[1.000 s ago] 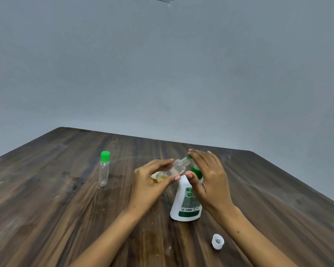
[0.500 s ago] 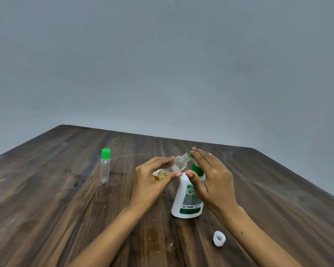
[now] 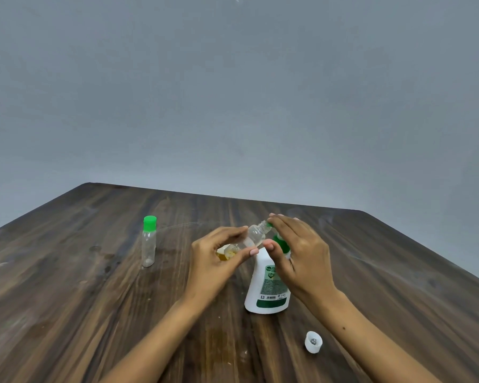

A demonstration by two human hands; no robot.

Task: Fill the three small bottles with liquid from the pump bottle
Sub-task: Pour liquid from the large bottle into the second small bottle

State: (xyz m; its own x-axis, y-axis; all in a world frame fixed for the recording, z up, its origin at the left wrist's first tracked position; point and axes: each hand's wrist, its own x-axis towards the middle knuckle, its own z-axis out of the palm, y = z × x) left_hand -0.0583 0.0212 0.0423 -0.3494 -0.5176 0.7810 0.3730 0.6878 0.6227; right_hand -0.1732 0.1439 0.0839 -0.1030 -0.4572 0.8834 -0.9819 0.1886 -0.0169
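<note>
Bottle in hand: small clear bottle (image 3: 253, 236), which I see pinched by my left hand (image 3: 216, 261) between thumb and fingers, held above the desk (image 3: 67, 286), some yellow liquid in its low end
Long axis: tilted, base down-left inside my left hand, open neck up-right, mouth right at the green nozzle of the pump bottle (image 3: 268, 288)
Right hand: my right hand (image 3: 299, 255) lies over the pump head with fingers straight, pressing down as far as I can judge; it grips nothing
Pump bottle: upright on the desk, directly below both hands, nearer my right
Key relation: mouth and nozzle meet just under my right fingertips; I cannot tell whether the spout is inside the neck or only against it
Other bottle: 1 capped bottle (image 3: 149, 241) stands upright well to the left, nearer my left hand, looks empty
Loose cap: white cap (image 3: 313, 341) lies on the desk near my right forearm
Third bottle: I see only 2 small bottles
Next move: I judge more pumping, keeping the neck on the spout
</note>
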